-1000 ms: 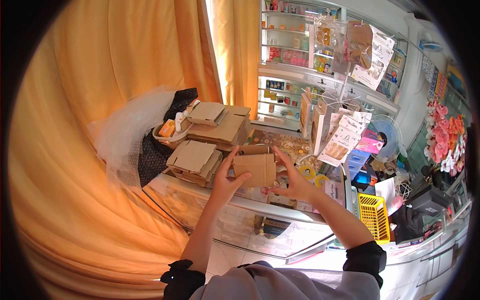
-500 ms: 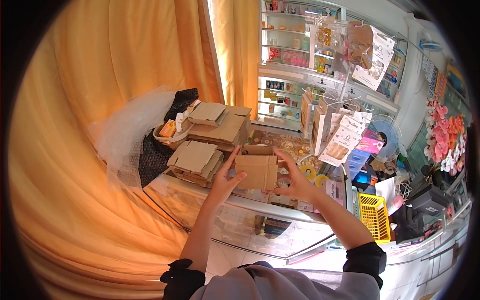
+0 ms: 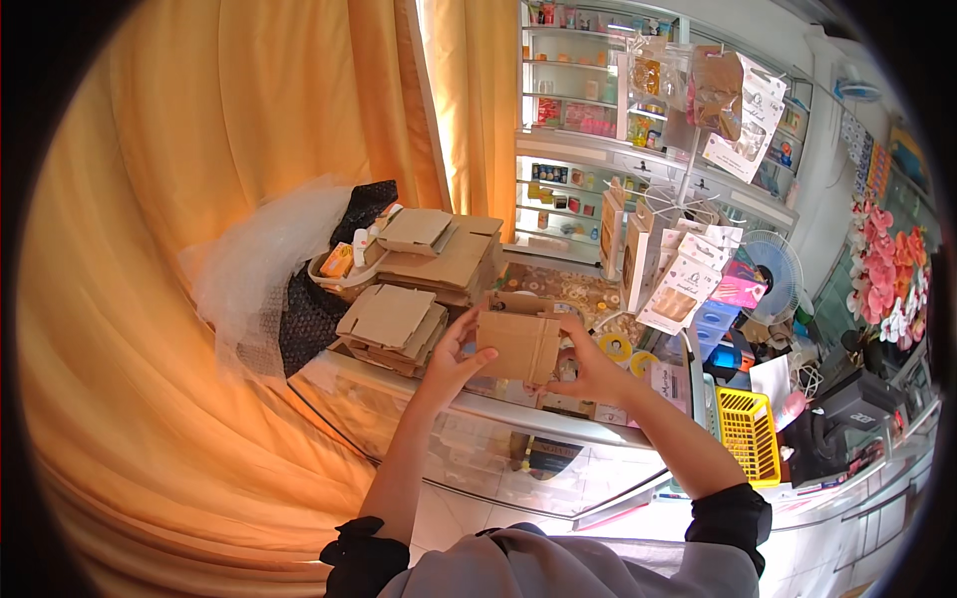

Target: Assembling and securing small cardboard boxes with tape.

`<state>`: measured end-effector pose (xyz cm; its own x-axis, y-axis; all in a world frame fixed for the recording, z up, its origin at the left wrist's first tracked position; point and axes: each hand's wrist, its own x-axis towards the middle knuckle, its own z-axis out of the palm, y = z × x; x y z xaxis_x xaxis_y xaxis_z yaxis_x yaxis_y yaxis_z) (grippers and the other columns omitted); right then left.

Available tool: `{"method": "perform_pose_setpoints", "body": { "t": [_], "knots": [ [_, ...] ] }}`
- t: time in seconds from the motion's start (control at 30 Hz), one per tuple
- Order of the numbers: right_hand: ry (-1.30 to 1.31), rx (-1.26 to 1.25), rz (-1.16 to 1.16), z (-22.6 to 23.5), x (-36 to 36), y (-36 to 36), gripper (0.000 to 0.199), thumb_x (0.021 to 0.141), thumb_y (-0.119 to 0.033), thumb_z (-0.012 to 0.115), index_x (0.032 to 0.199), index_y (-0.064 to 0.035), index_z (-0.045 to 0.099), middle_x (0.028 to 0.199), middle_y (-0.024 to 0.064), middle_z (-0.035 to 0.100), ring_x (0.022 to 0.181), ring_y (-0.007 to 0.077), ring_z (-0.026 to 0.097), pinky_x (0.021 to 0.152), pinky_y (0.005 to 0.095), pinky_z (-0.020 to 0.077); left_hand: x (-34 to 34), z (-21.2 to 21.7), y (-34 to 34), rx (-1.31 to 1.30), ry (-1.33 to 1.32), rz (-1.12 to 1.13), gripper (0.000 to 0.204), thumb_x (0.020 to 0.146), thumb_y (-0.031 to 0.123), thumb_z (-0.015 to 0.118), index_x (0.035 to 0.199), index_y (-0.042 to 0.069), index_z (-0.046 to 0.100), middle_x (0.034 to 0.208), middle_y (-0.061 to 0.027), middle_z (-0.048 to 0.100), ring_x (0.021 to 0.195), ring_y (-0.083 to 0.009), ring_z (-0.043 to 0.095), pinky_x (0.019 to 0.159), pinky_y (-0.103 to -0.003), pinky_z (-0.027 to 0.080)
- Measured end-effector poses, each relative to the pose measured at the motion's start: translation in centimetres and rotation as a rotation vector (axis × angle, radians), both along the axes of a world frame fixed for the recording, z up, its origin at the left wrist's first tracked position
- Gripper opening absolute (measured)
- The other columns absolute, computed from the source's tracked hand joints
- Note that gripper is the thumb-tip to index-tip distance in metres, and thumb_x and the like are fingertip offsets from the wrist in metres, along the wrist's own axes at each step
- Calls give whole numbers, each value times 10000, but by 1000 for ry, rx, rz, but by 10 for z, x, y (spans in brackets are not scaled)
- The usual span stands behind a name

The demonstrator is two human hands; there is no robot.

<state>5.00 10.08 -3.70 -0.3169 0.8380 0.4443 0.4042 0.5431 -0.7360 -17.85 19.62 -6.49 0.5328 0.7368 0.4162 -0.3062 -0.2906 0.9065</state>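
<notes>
A small brown cardboard box [image 3: 516,346] is held up between my two hands above the glass counter. Its top looks open toward the far side. My left hand [image 3: 457,361] grips the box's left edge, thumb on the near face and fingers behind. On the opposite edge, my right hand [image 3: 590,367] holds the box with thumb and fingers around its side. Just left of my left hand lies a stack of flattened cardboard boxes [image 3: 389,321]. Behind that stack, larger folded cardboard [image 3: 449,261] lies with a smaller flat box [image 3: 415,230] on top.
A basket [image 3: 344,282] with an orange small box and white items stands beside clear and black bubble wrap [image 3: 307,324]. Rolls of yellow tape [image 3: 615,347] lie right of my hands. A display rack with hanging packs [image 3: 681,289], a fan [image 3: 773,274] and a yellow basket [image 3: 748,436] stand farther right.
The box and both hands have shifted slightly to the right, and the box has tilted a little. My grip on it is otherwise the same.
</notes>
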Motion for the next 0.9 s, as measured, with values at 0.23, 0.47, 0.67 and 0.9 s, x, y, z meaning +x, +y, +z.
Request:
{"method": "perform_pose_setpoints", "body": {
  "t": [0.23, 0.47, 0.67, 0.9],
  "knots": [
    [44, 55, -105, 0, -1, -3, 971, 633, 14, 816, 1405, -167, 257, 1316, 101, 341, 1158, 249, 434, 855, 347, 487, 0, -1, 2, -124, -19, -26, 665, 796, 165, 760, 1344, -6, 425, 1247, -51, 501, 1140, -150, 483, 926, -299, 464],
    [68, 133, -153, -6, 11, 3, 923, 619, 9, 822, 1351, -152, 283, 1286, 115, 353, 1134, 246, 460, 860, 356, 490, 4, -5, 3, -51, 21, 87, 666, 781, 114, 769, 1339, -25, 434, 1232, -45, 473, 1121, -157, 488, 936, -286, 460],
    [-13, 136, -152, -9, 12, 5, 812, 610, -45, 853, 1235, -108, 340, 1224, 117, 384, 1127, 249, 468, 838, 348, 493, 5, -1, -3, -98, -3, 54, 701, 790, 74, 753, 1378, -28, 387, 1225, -93, 507, 1124, -170, 511, 947, -290, 457],
    [-166, 140, -169, -1, 15, 2, 832, 620, -105, 874, 1247, -104, 328, 1250, 129, 401, 1143, 264, 471, 883, 362, 481, 5, 0, -5, -72, 85, 93, 724, 794, 33, 737, 1400, -24, 346, 1254, -109, 493, 1101, -183, 563, 908, -272, 488]
  ]
}}
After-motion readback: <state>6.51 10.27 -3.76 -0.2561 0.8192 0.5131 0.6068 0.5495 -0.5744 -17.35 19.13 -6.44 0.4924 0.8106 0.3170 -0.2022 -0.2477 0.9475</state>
